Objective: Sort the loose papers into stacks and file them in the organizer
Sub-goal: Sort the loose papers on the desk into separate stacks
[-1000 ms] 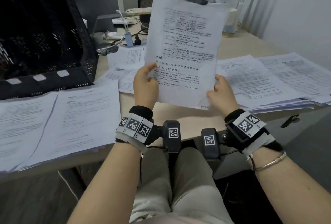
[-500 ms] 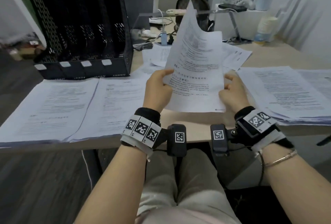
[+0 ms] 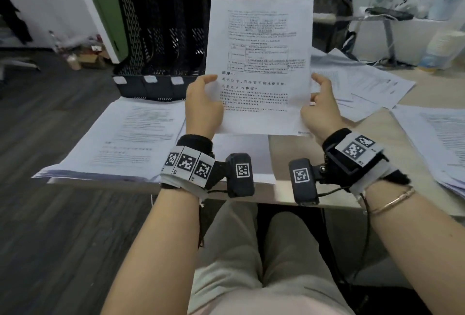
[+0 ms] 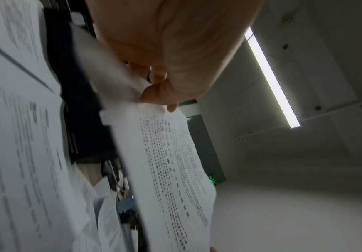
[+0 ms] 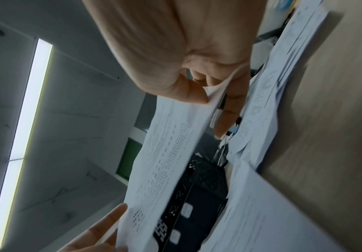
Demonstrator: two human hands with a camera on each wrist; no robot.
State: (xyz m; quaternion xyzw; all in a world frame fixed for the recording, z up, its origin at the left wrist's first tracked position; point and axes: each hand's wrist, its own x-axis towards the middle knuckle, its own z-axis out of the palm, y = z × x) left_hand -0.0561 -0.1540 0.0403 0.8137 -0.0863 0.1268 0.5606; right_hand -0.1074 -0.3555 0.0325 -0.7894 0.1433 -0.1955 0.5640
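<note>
I hold one printed sheet (image 3: 259, 63) upright in front of me, above the desk's near edge. My left hand (image 3: 202, 103) pinches its lower left edge, thumb on the printed face. My right hand (image 3: 320, 107) pinches the lower right edge. The left wrist view shows the sheet (image 4: 171, 163) edge-on under my thumb (image 4: 154, 95), and the right wrist view shows the sheet (image 5: 167, 153) clamped between thumb and fingers (image 5: 227, 105). The black mesh organizer (image 3: 166, 38) stands behind the sheet at the back left, its slots dark. Paper stacks (image 3: 125, 138) lie flat in front of it.
More papers (image 3: 372, 85) are spread on the right of the wooden desk (image 3: 377, 136), with another stack (image 3: 437, 138) at the far right edge. A dark bag (image 3: 332, 12), cables and a shelf with clutter stand at the back. My knees are under the desk's near edge.
The sheet, bent and turned sideways half a second ago, now faces me flat and upright. My view has swung left, so the organizer sits closer to the middle.
</note>
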